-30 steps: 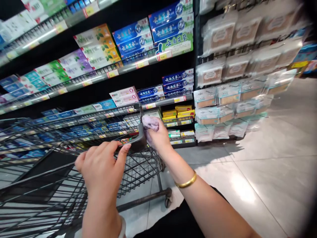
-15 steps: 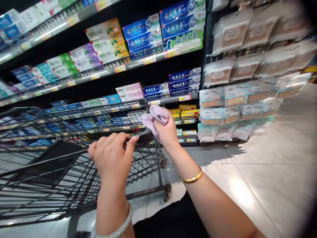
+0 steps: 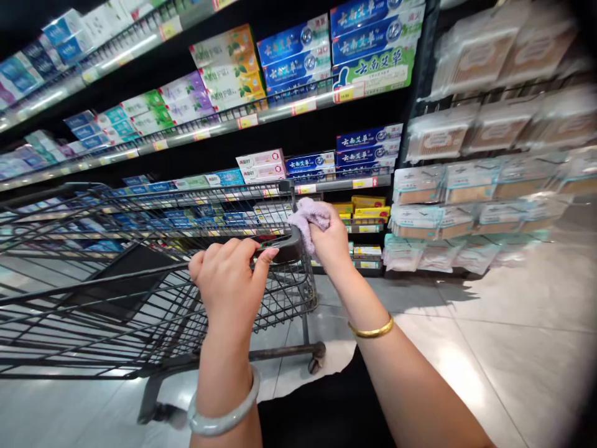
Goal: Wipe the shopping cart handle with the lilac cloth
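The right hand grips a bunched pale purple cloth and presses it against the right end of the cart handle. The left hand is closed over the same handle, just beside it, a pale bangle on that wrist. Beyond the wire cart stand shelves of toothpaste boxes, with hanging packets to the right above the tiled floor.

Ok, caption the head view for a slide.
Left hand grips the shopping cart handle while the right hand presses a pale purple cloth against its end, beside toothpaste shelves.
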Tool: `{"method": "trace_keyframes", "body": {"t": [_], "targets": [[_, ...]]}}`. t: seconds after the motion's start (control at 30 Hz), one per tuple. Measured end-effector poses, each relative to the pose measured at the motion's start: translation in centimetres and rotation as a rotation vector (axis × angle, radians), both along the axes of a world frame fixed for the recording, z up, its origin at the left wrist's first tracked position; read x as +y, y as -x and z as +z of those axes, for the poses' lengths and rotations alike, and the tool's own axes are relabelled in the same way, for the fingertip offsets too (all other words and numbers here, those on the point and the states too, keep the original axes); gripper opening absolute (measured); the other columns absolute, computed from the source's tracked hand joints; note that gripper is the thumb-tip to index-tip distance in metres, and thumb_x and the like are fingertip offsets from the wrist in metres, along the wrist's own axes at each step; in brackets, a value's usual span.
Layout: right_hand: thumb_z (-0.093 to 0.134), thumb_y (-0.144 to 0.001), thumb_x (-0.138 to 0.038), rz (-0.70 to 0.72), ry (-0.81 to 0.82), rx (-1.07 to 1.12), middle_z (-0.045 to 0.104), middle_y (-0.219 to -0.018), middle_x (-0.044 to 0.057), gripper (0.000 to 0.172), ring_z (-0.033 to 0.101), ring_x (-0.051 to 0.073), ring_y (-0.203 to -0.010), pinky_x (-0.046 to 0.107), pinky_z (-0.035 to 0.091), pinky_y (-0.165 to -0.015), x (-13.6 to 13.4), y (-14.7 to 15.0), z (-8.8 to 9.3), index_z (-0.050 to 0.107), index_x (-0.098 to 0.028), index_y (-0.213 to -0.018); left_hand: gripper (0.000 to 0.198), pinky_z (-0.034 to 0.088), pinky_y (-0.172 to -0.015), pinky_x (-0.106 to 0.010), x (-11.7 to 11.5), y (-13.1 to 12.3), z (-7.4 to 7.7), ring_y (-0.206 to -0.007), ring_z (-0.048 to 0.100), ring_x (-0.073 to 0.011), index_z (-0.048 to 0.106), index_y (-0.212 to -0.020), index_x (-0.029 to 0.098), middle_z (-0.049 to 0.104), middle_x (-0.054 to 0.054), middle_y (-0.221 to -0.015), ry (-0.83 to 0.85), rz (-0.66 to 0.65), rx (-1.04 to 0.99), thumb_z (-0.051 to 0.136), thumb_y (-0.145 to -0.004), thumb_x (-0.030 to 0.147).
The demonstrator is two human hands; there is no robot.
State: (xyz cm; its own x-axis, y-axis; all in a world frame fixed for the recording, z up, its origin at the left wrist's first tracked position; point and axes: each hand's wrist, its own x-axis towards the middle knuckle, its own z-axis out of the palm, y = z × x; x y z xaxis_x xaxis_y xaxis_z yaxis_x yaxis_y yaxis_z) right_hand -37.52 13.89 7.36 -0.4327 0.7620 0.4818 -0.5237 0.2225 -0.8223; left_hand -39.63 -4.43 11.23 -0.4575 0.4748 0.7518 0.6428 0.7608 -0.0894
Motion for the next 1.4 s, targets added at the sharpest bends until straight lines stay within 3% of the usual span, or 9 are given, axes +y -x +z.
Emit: {"method": "trace_keyframes", "body": {"t": [0.07,0.23,0.43,0.63,1.07,1.4], "targets": [[0.060,-0.074,-0.016,0.028,0.023,0.034,0.071,-0.104,-0.001,0.037,0.068,0.017,-0.096,0.036,0.054,-0.101,-0.3,-0.2,0.2,0.063,-0.025,-0.110,0.048,0.028,-0.086,-0.042,-0.1,-0.1,0.0,-0.084,0.054,-0.0258,0.071,-0.088,0.025,0.069,-0.005,-0.081,0.002,-0.005,-0.004,0.044,-0.099,0.063],[0.059,-0.075,-0.015,0.012,-0.116,0.087,0.071,-0.114,0.000,0.040,0.067,0.017,-0.105,0.035,0.051,-0.105,-1.2,-1.0,0.9,0.064,-0.025,-0.113,0.048,0.028,-0.086,-0.042,-0.4,-0.3,0.2,-0.084,0.056,-0.0263,0.071,-0.088,0.025,0.069,-0.005,-0.080,0.003,-0.008,0.006,0.044,-0.098,0.063],[0.061,-0.077,-0.017,0.011,0.116,-0.016,0.074,-0.110,0.001,0.038,0.069,0.018,-0.102,0.036,0.052,-0.105,-1.3,0.1,-1.0,0.063,-0.024,-0.114,0.040,0.031,-0.086,-0.043,-0.6,-0.5,0.3,-0.085,0.060,-0.0272,0.072,-0.093,0.024,0.071,-0.004,-0.084,0.042,-0.024,0.002,0.056,-0.094,0.061],[0.059,-0.076,-0.015,0.021,0.136,0.015,0.073,-0.114,0.001,0.039,0.068,0.018,-0.106,0.037,0.049,-0.109,-2.4,-0.3,-0.3,0.062,-0.024,-0.114,0.032,0.032,-0.087,-0.045,-0.8,-0.6,0.5,-0.088,0.063,-0.0287,0.074,-0.091,0.024,0.073,-0.005,-0.086,0.005,-0.002,-0.028,0.065,-0.090,0.056],[0.054,-0.079,-0.017,-0.027,0.062,0.101,0.068,-0.123,0.004,0.041,0.063,0.021,-0.118,0.044,0.045,-0.114,-3.1,0.2,-0.4,0.058,-0.026,-0.119,0.030,0.036,-0.081,-0.042,-0.4,-1.0,0.7,-0.084,0.065,-0.0289,0.077,-0.090,0.025,0.073,-0.004,-0.079,-0.069,0.018,-0.119,0.073,-0.085,0.054],[0.053,-0.078,-0.016,-0.015,0.030,0.112,0.070,-0.118,0.003,0.039,0.065,0.018,-0.111,0.038,0.047,-0.111,-2.6,1.1,-0.1,0.059,-0.024,-0.116,0.028,0.035,-0.081,-0.044,0.1,-1.4,0.8,-0.084,0.065,-0.0311,0.078,-0.089,0.024,0.074,-0.005,-0.081,-0.075,0.071,-0.120,0.075,-0.084,0.052]]}}
